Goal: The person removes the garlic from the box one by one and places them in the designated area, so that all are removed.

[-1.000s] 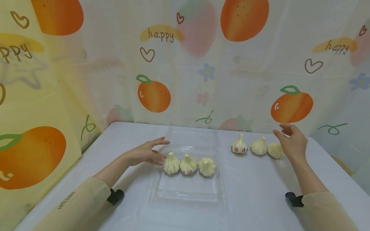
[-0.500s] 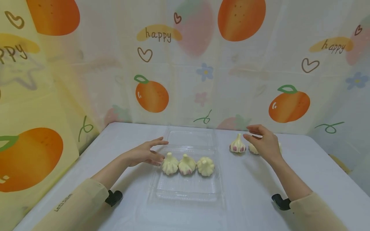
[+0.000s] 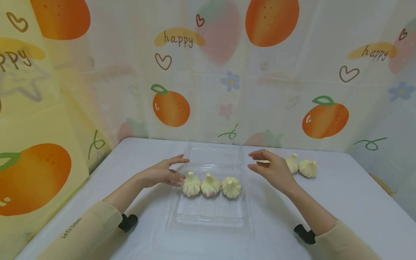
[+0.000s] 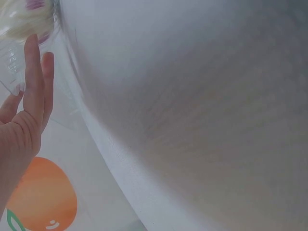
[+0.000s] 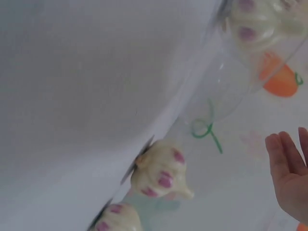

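Three pale garlic bulbs stand in a row in the clear plastic box; the left bulb [image 3: 191,185], middle bulb [image 3: 210,185] and right bulb [image 3: 231,187] sit across the box [image 3: 209,219]. My left hand [image 3: 162,173] is at the box's left side, fingers extended; in the left wrist view a fingertip [image 4: 31,41] overlaps the box wall beside a bulb. My right hand [image 3: 273,169] hovers right of the box, fingers and thumb apart, holding nothing. Behind it a purple-marked bulb [image 5: 161,171] is mostly hidden in the head view.
Two more loose garlic bulbs, one [image 3: 291,163] and another [image 3: 307,168], lie to the right of my right hand. The box's flat transparent lid [image 3: 216,155] extends toward the back. A fruit-printed curtain [image 3: 208,90] hangs behind the white table [image 3: 341,202].
My right hand has moved left from the far-right loose bulb, past the others, to near the box. My left hand and the bulbs have stayed put; the view shifted slightly.
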`<state>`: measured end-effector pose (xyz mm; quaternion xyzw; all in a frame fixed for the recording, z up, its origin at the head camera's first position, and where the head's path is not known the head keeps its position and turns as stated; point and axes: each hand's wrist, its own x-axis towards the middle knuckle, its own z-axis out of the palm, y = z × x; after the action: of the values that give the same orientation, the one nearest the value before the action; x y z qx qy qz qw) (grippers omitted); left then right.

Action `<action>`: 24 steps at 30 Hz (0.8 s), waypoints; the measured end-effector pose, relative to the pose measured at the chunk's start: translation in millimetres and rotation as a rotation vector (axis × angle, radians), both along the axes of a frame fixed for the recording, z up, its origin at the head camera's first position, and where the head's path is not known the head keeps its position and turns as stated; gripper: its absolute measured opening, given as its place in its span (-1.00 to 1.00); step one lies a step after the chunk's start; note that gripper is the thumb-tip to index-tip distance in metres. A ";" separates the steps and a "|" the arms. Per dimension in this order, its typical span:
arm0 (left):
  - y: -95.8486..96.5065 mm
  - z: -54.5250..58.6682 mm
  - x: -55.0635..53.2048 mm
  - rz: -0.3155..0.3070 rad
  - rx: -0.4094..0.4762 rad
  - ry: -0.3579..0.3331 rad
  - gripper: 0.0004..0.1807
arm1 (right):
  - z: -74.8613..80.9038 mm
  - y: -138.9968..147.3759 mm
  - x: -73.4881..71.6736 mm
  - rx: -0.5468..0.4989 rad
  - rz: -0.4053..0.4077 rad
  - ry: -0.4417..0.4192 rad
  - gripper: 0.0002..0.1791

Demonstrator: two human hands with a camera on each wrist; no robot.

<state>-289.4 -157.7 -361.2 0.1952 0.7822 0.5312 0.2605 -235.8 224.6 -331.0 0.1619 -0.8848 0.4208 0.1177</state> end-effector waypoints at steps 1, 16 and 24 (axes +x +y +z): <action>0.0 0.0 -0.1 0.000 -0.001 0.001 -0.14 | -1.6 -3.0 1.1 -0.001 0.018 -0.001 -0.63; 0.4 0.1 -0.2 0.001 -0.017 0.007 -0.15 | -13.3 -35.3 11.6 0.024 0.216 -0.022 -0.64; 0.5 1.6 0.8 0.003 -0.013 -0.002 -0.15 | -15.4 -40.5 12.4 0.049 0.260 -0.026 -0.64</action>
<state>-288.7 -157.2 -359.6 0.1918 0.7856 0.5268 0.2617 -223.4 184.1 -346.4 0.2727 -0.8678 0.4129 0.0466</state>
